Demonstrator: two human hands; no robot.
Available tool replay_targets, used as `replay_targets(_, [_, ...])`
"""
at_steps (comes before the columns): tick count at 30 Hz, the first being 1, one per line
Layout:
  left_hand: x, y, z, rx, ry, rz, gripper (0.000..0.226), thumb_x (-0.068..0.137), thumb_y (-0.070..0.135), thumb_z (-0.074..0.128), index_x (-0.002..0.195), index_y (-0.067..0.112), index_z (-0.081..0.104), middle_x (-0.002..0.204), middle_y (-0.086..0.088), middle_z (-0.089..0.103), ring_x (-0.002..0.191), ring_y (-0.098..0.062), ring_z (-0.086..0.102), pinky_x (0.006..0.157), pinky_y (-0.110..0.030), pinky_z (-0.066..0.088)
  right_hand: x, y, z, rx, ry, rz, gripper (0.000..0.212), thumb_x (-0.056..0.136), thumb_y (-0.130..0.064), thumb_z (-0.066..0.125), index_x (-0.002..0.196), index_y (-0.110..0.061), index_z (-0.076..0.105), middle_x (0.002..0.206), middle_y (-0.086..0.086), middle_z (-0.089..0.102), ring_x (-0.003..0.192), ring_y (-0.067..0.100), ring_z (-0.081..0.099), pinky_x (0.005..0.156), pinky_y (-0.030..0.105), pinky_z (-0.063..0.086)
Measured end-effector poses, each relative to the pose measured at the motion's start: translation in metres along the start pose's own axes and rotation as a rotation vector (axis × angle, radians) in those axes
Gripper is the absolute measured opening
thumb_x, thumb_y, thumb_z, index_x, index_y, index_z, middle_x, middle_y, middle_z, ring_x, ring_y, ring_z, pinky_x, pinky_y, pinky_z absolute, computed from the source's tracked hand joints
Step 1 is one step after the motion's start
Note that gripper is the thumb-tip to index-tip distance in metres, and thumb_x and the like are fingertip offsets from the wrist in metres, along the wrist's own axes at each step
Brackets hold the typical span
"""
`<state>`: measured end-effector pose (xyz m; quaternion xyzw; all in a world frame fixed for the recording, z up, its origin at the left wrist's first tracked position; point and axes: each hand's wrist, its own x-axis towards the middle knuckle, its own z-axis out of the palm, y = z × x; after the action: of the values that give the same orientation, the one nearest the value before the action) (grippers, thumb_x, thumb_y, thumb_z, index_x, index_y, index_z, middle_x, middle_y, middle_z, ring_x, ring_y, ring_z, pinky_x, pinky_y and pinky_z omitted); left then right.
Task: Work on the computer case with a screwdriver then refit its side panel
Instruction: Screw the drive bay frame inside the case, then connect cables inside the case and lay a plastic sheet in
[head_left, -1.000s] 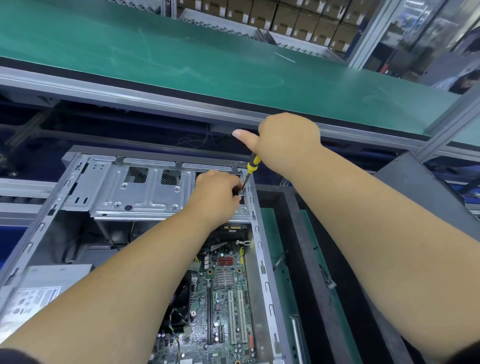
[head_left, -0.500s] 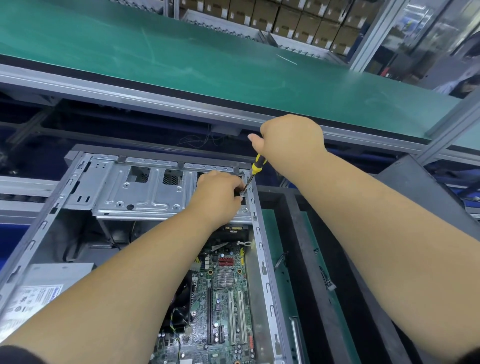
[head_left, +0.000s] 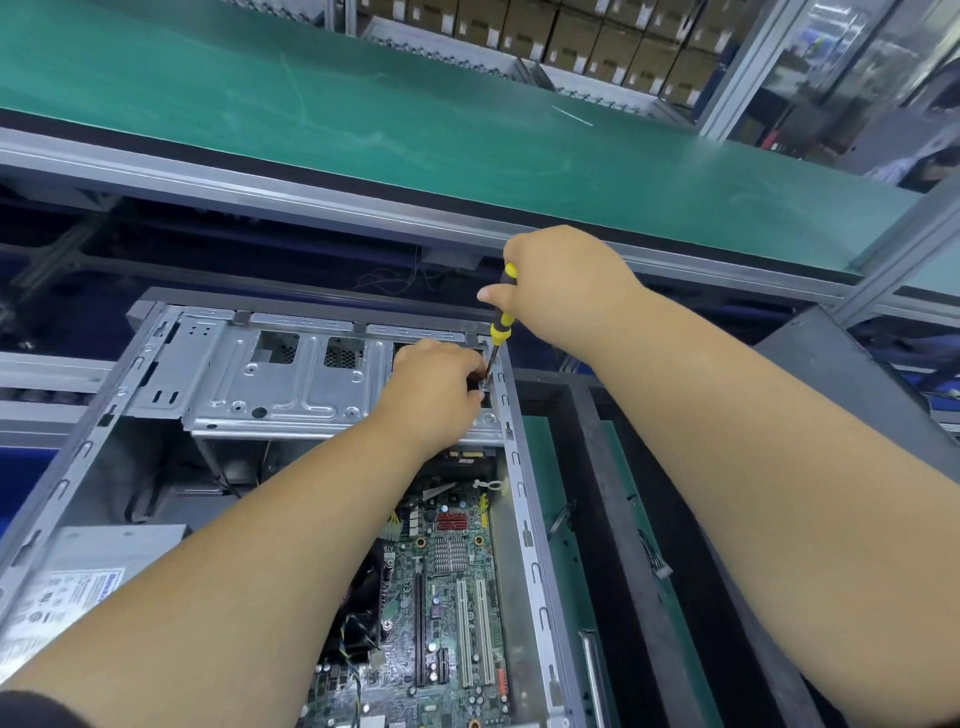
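The open grey computer case lies on its side, with the green motherboard and the metal drive cage exposed. My right hand grips the yellow-and-black screwdriver, which stands steeply with its tip at the far right corner of the drive cage. My left hand rests on that corner with its fingers curled at the screwdriver's tip; what they pinch is hidden. The dark side panel leans at the right.
A green conveyor belt with a metal rail runs across the far side. A black tray with green liners sits right of the case. The power supply fills the case's near left. Stacked cardboard boxes stand beyond.
My right hand has tipped the screwdriver more upright, and its yellow top now shows above the fist. The left hand stays at the drive-cage corner.
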<state>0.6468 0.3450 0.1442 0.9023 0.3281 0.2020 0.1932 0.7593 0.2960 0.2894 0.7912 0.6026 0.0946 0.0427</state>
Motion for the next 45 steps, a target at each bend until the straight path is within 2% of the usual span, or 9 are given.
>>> replay_targets(3, [0.000, -0.001, -0.001, -0.001, -0.003, 0.012, 0.016, 0.088, 0.025, 0.062, 0.103, 0.023, 0.069, 0.099, 0.002, 0.067, 0.106, -0.027, 0.050, 0.094, -0.039, 0.037, 0.000, -0.008, 0.006, -0.003, 0.061, -0.025, 0.034, 0.098, -0.047, 0.052, 0.087, -0.017, 0.043, 0.065, -0.004, 0.035, 0.076, 0.024, 0.047, 0.063, 0.033, 0.035])
replay_targets(13, [-0.001, 0.000, -0.001, -0.002, -0.001, 0.002, 0.010, 0.087, 0.027, 0.062, 0.093, 0.019, 0.064, 0.094, 0.001, 0.065, 0.102, -0.028, 0.052, 0.091, -0.037, 0.039, -0.008, -0.011, 0.012, 0.142, 0.155, 0.058, 0.027, 0.098, -0.043, 0.051, 0.091, -0.019, 0.040, 0.067, -0.007, 0.036, 0.076, 0.023, 0.045, 0.056, 0.031, 0.027])
replay_targets(16, [-0.004, 0.002, -0.004, -0.069, 0.069, -0.032, 0.025, 0.085, 0.027, 0.064, 0.109, 0.022, 0.063, 0.103, 0.006, 0.067, 0.107, -0.026, 0.052, 0.097, -0.040, 0.040, -0.025, -0.001, 0.002, 0.254, 0.306, 0.148, 0.025, 0.096, -0.041, 0.050, 0.089, -0.018, 0.045, 0.067, -0.006, 0.044, 0.071, 0.025, 0.049, 0.053, 0.032, 0.030])
replay_targets(20, [-0.008, 0.005, -0.016, -0.161, 0.160, -0.033, 0.043, 0.084, 0.021, 0.065, 0.126, 0.027, 0.058, 0.114, 0.008, 0.064, 0.112, -0.023, 0.052, 0.102, -0.042, 0.039, -0.065, 0.028, -0.004, 0.738, 0.228, 0.470, 0.015, 0.089, -0.031, 0.055, 0.085, -0.016, 0.058, 0.072, -0.002, 0.071, 0.075, 0.024, 0.065, 0.065, 0.036, 0.051])
replay_targets(25, [-0.010, 0.021, -0.031, -0.169, 0.179, 0.041, 0.036, 0.086, 0.021, 0.064, 0.122, 0.029, 0.061, 0.114, 0.009, 0.064, 0.112, -0.019, 0.053, 0.101, -0.039, 0.041, -0.128, 0.069, 0.022, 1.447, -0.009, 0.900, 0.009, 0.091, -0.015, 0.054, 0.088, -0.014, 0.063, 0.069, 0.000, 0.074, 0.054, 0.009, 0.049, 0.052, 0.022, 0.036])
replay_targets(29, [-0.014, 0.043, -0.038, -0.140, 0.082, 0.112, 0.035, 0.089, 0.023, 0.063, 0.123, 0.029, 0.061, 0.117, 0.010, 0.064, 0.116, -0.018, 0.054, 0.105, -0.042, 0.040, -0.181, 0.090, 0.051, 1.697, -0.113, 0.916, 0.011, 0.092, -0.006, 0.057, 0.088, -0.013, 0.064, 0.080, 0.005, 0.075, 0.060, 0.011, 0.050, 0.059, 0.022, 0.035])
replay_targets(33, [-0.024, 0.064, -0.042, -0.066, 0.018, 0.201, 0.032, 0.090, 0.027, 0.064, 0.122, 0.030, 0.062, 0.116, 0.011, 0.065, 0.115, -0.016, 0.053, 0.105, -0.042, 0.040, -0.224, 0.100, 0.080, 1.576, -0.129, 0.840, 0.018, 0.090, 0.001, 0.063, 0.102, -0.010, 0.068, 0.090, 0.009, 0.073, 0.076, 0.018, 0.062, 0.064, 0.024, 0.051])
replay_targets(40, [-0.063, 0.097, -0.032, -0.023, -0.053, 0.184, 0.028, 0.089, 0.027, 0.065, 0.117, 0.029, 0.065, 0.117, 0.011, 0.065, 0.114, -0.014, 0.054, 0.103, -0.036, 0.041, -0.267, 0.114, 0.144, 1.274, -0.200, 0.932, 0.018, 0.079, 0.000, 0.069, 0.091, -0.013, 0.063, 0.079, 0.009, 0.061, 0.064, 0.018, 0.054, 0.052, 0.025, 0.043])
replay_targets(45, [-0.094, 0.117, -0.023, 0.007, -0.076, 0.119, 0.027, 0.090, 0.026, 0.065, 0.117, 0.028, 0.066, 0.117, 0.011, 0.064, 0.113, -0.014, 0.054, 0.101, -0.032, 0.040, -0.285, 0.117, 0.186, 1.065, -0.330, 0.876, 0.019, 0.075, -0.010, 0.069, 0.091, -0.017, 0.063, 0.081, 0.005, 0.068, 0.068, 0.019, 0.063, 0.056, 0.025, 0.051])
